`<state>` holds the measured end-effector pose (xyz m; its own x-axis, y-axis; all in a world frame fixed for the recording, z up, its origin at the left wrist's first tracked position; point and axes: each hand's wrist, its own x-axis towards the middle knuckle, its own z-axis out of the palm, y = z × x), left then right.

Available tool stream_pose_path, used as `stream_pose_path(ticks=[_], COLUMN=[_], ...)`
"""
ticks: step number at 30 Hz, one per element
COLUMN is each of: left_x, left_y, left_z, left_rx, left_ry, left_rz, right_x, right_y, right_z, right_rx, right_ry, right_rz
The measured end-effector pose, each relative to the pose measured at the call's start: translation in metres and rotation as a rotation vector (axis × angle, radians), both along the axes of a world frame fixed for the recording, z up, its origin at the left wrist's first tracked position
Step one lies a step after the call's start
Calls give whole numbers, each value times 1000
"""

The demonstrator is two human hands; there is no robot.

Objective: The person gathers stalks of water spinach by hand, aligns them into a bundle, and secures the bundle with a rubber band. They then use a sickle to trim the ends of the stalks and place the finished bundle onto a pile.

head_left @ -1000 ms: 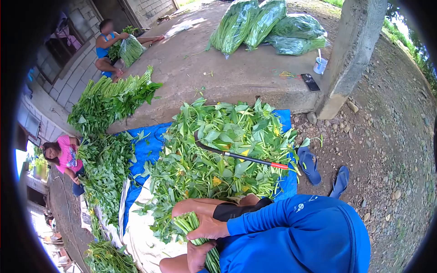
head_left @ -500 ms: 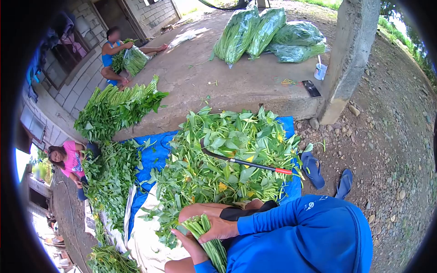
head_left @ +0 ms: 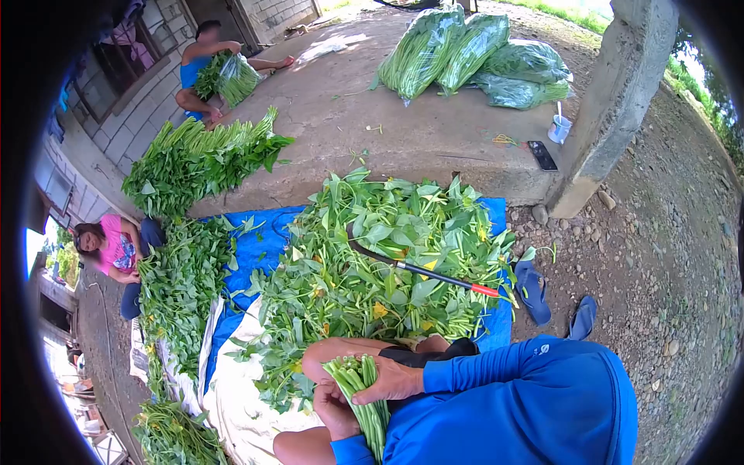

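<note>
A bundle of long green leafy-vegetable stems (head_left: 358, 373) is held over my lap, cut ends pointing up and away from me. My right hand (head_left: 390, 379) wraps round it from the right, thumb across the front. From the left, my left hand (head_left: 335, 411) presses against the bundle with curled fingers; some fingertips are hidden. Just beyond my knees spreads a big heap of leafy green stems (head_left: 372, 263) with some yellow leaves. On that heap lies a sickle (head_left: 434, 274) with a dark curved blade and a red-tipped handle.
Under the heap are a blue tarp (head_left: 256, 260) and a white sack (head_left: 236, 391). Filled plastic bags (head_left: 422, 58), a phone (head_left: 542, 156) and a cup (head_left: 559, 129) sit on the concrete ledge near a post (head_left: 620, 101). Slippers (head_left: 532, 293) lie right. Two people sit left among greens.
My left hand's fingers have curled in against the bundle near its cut ends, where the thumb was stretched out before. The bundle stands more upright. The view has shifted slightly.
</note>
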<state>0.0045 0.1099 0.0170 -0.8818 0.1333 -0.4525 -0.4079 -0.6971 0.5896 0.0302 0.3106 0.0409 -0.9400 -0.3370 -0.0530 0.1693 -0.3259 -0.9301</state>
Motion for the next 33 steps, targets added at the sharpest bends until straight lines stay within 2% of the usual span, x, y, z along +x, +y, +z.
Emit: stream_pose_path(ticks=[1,3,4,7,9,10,11,13,15,16,19,22,24,26,29,30,32,33], left_x=[1,2,4,4,4,3,2,2,1,1,3,10,11,14,16,20,26,32], left_y=[18,43,46,22,24,27,29,29,30,27,31,41,40,32,27,25,23,19], left_z=[21,45,40,-7,-5,-2,1,1,-7,-7,5,18,16,16,17,18,25,29], left_rx=[-176,-524,-543,-577,-578,-597,-614,-629,-667,-786,-1027,-993,-968,-947,-937,-926,-891,-885], left_ry=[52,157,164,224,249,255,263,270,323,380,477,430,428,435,343,487,773,804], left_rz=[8,18,24,-101,-130,-131,-125,-202,-204,-243,-180,-79,-59,-47,-57,-101,-180,-227], right_x=[-2,-17,-24,-33,-35,-32,-30,-19,-9,-10,-18,-27,-20,-16,-7,-4,-16,-22], right_y=[4,28,47,83,84,79,75,75,86,86,92,97,94,82,69,69,53,40], right_z=[3,9,7,7,-63,-101,-98,-91,-71,-68,-45,7,30,35,48,69,70,70], right_rx=[33,222,324,528,249,-231,-706,-894,-934,-946,-889,-746,-606,-422,-159,-244,134,316], right_ry=[12,169,261,-55,-150,-386,-597,-720,-678,-699,-472,-293,-289,-195,-70,-118,385,624], right_rz=[18,199,304,556,464,210,-59,-8,337,450,475,565,673,870,949,808,474,286])
